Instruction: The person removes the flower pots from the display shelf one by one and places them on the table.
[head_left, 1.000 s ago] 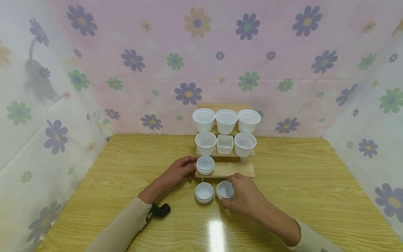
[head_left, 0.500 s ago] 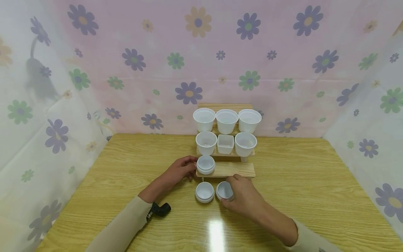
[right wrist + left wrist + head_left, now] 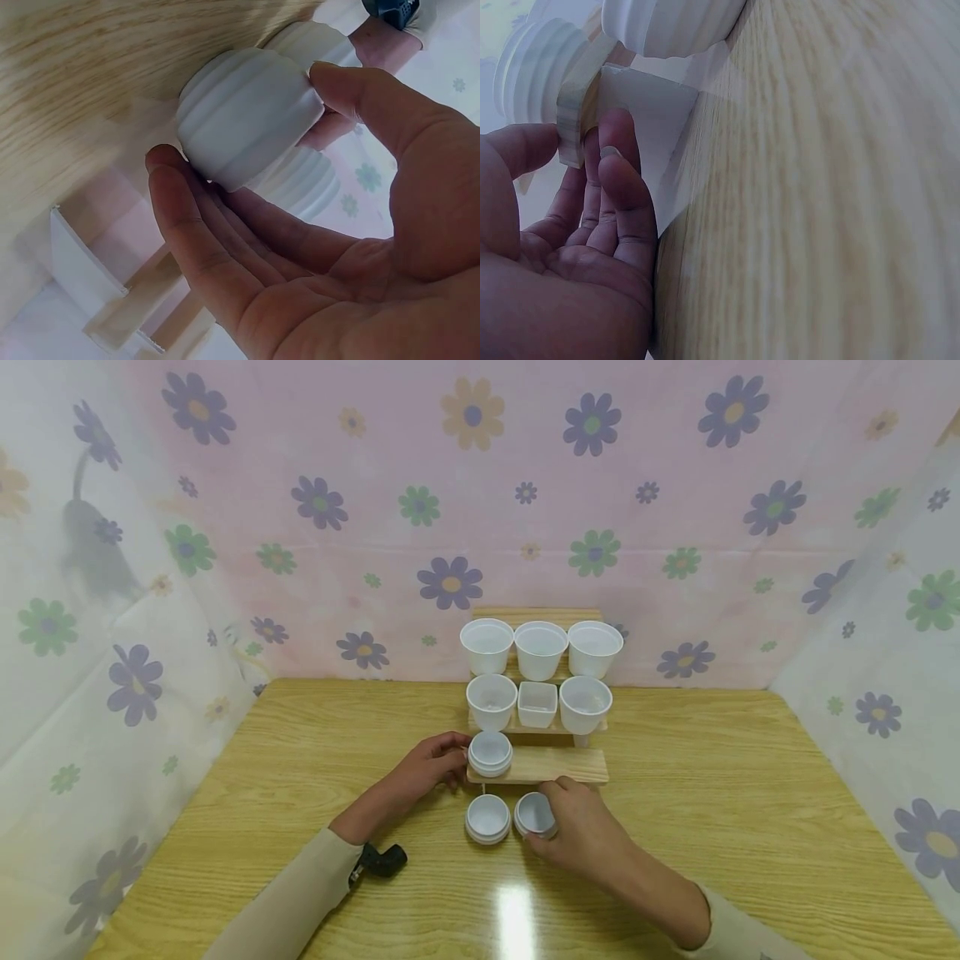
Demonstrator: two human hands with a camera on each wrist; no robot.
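Note:
My right hand (image 3: 588, 828) grips a small white ribbed pot (image 3: 534, 815) on the table in front of a tiered wooden stand (image 3: 558, 764). In the right wrist view, the thumb and fingers lie on opposite sides of that ribbed pot (image 3: 244, 116). Just left of it stands a matching pot (image 3: 487, 818). At the stand's left end, my left hand (image 3: 429, 767) holds the lowest board. The left wrist view shows its thumb at the upper edge of the board end (image 3: 574, 120) and fingers below. Another ribbed pot (image 3: 491, 752) sits on that board, right beside the left fingers.
The middle tier bears two round white cups and a square white cup (image 3: 537, 703) between them. Along the top tier stand three larger white cups (image 3: 540, 647). A flowered cloth (image 3: 360, 568) hangs behind the table (image 3: 712, 810). A black device (image 3: 382, 860) sits at the left wrist.
My right hand has shifted very slightly left with its pot, closer to the matching pot. The left hand and the stand keep their places.

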